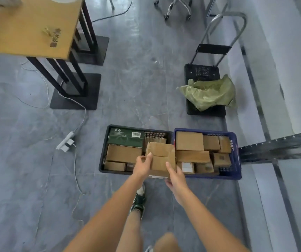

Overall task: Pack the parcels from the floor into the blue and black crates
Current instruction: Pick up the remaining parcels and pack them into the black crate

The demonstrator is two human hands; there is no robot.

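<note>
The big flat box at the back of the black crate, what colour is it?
Dark green, with a white barcode label; the box lies in the black crate, seen in the head view.

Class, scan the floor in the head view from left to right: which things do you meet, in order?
Power strip → black crate → held cardboard box → blue crate.

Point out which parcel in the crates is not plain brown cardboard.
The dark green box with a white barcode label, lying along the far side of the black crate. Every other parcel visible in either crate is brown cardboard.
</note>
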